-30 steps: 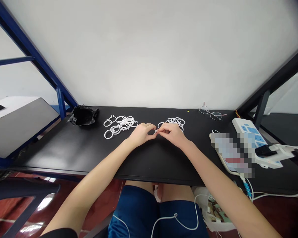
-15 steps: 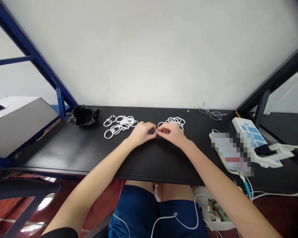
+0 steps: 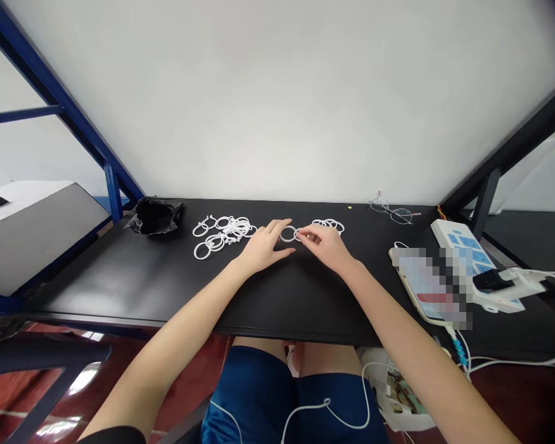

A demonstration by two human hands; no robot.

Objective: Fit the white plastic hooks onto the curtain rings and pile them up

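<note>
One black bag [image 3: 174, 214] gapes, dark inside; left hand [image 3: 262, 248] spread, right hand [image 3: 327, 246] pinching a white ring [image 3: 287, 241].

Shorts [image 3: 250, 394] dark blue, smooth fabric with a satin sheen, straight-hemmed. Black sleeve [image 3: 113, 435], only its edge visible at near left. Left hand [image 3: 261, 248] and right hand [image 3: 327, 248] bare.

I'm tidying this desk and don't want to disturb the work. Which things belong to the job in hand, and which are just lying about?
In the work, it seems: white ring between left hand and right hand; left-hand ring pile; rings behind the right hand.

Apparently just lying about: black bag; glasses; phone; power strip.
</note>
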